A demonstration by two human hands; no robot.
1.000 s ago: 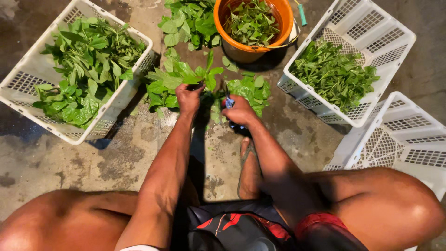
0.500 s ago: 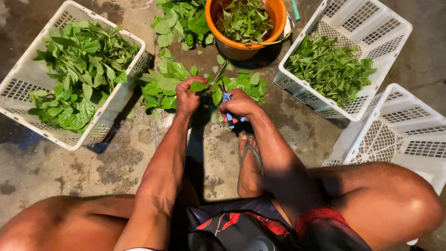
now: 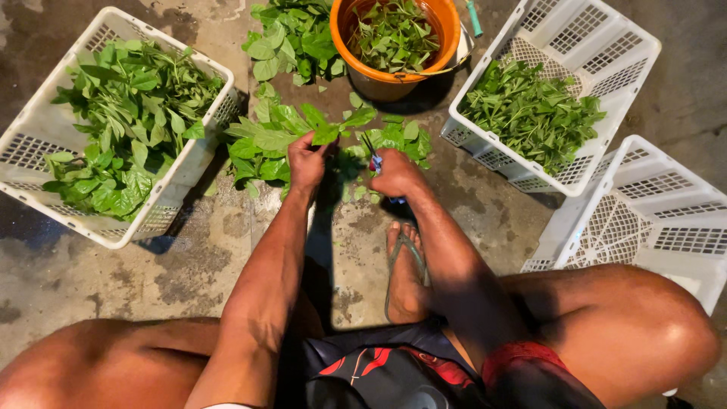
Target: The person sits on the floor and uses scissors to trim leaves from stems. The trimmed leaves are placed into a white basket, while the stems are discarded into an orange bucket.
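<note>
My left hand [image 3: 306, 163] pinches a leafy green sprig [image 3: 333, 129] and holds it up over the concrete floor. My right hand [image 3: 395, 176] is closed around a pair of blue-handled scissors [image 3: 374, 161], whose blades point up at the sprig's stem. Loose green leaves [image 3: 261, 144] lie in a pile on the floor just beyond both hands. An orange bucket [image 3: 382, 85] with cut leaves stands straight ahead of them.
A white plastic crate [image 3: 113, 227] full of leafy stems sits at the left. Another white crate [image 3: 606, 91] with smaller leaves stands at the right, and an empty crate [image 3: 666, 220] lies by my right knee. My sandalled foot [image 3: 405, 273] rests between my legs.
Both hands have come closer together, lifting a sprig off the pile. The scissors have moved up to its stem.
</note>
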